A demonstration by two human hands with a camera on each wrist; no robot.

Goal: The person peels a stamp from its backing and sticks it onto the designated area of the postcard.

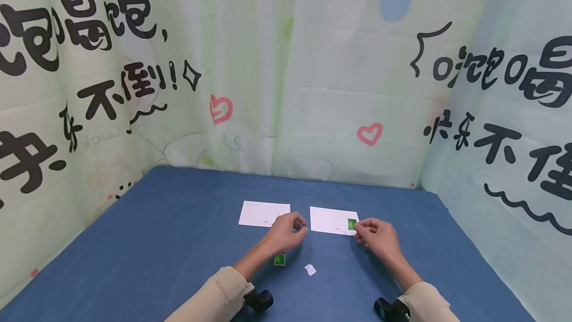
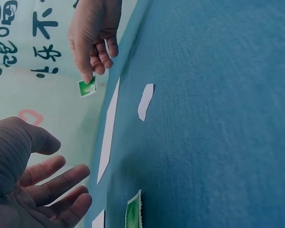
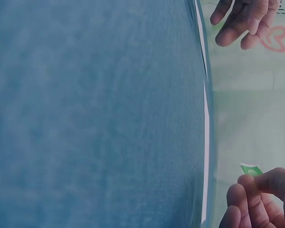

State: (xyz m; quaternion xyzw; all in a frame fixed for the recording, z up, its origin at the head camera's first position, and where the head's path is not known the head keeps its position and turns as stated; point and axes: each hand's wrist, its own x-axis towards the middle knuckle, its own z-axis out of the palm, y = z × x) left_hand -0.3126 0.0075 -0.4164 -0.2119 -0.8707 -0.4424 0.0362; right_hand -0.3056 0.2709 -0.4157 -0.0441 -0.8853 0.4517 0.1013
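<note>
Between thumb and forefinger my right hand pinches a green postage stamp, held above the right end of a white envelope. The wrist views show that stamp raised off the table. My left hand hovers with relaxed, loosely bent fingers and nothing in them, near the lower right corner of a second white envelope. Below the left wrist, another green stamp with a perforated edge lies on the table. A small torn scrap of white paper lies to its right.
A blue cloth covers the table. Pale curtains with black lettering and pink hearts hang behind it and at both sides. Black wrist devices sit at the cuffs of the beige sleeves.
</note>
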